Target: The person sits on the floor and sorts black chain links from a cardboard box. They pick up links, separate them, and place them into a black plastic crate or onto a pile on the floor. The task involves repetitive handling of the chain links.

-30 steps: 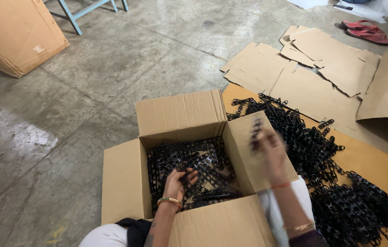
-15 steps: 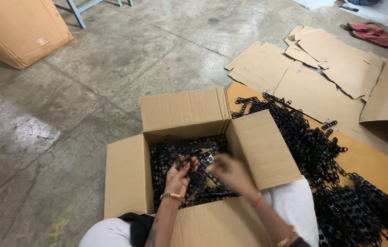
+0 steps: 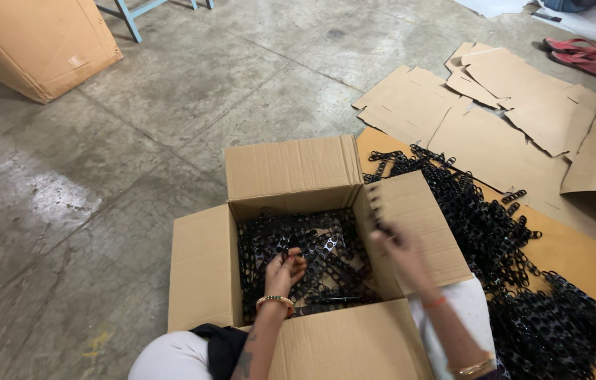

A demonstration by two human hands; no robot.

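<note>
I note an open cardboard box (image 3: 291, 169) filled with black perforated plastic strips (image 3: 319, 246), flat and tangled. My left hand (image 3: 285, 271) pinches one strip; my right hand (image 3: 396, 243) is blurred, grip indeterminate.

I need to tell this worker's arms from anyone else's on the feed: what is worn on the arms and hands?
Both forearms are bare, with no gloves or sleeves. The left hand has a gold bangle with dark beads at the wrist and a dark tattoo on the forearm. The right hand, blurred, has an orange thread at the wrist and a thin gold bangle further up.
</note>
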